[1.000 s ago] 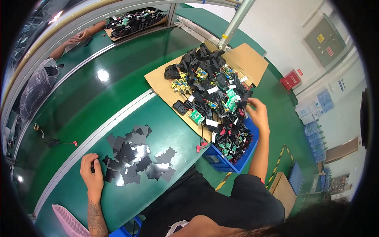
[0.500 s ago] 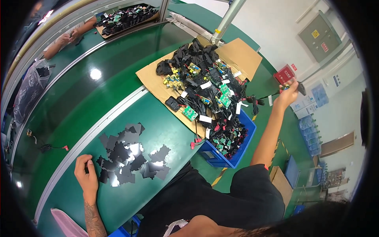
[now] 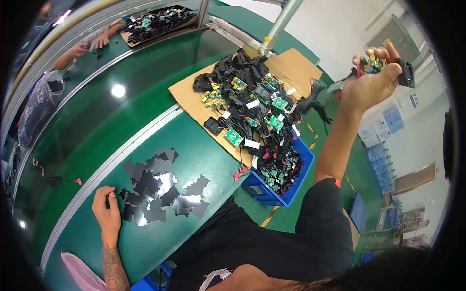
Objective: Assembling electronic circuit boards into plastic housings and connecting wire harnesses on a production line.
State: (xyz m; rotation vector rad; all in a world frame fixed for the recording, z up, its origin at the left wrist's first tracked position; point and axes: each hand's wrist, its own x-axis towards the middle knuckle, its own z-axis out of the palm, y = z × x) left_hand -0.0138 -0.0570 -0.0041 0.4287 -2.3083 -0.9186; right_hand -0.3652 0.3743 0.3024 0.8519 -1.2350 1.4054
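Yellow, green and red are shown by the circuit board (image 3: 374,66) in the fingers (image 3: 391,52) of the right hand (image 3: 370,88); the casing (image 3: 407,72) beside them is black. Below those fingers, a bin (image 3: 262,194) is coloured blue, and floor tape (image 3: 270,216) is striped yellow and black. Beside the left hand's (image 3: 107,214) fingers, black plates (image 3: 170,195) are seen against a green table (image 3: 213,160).
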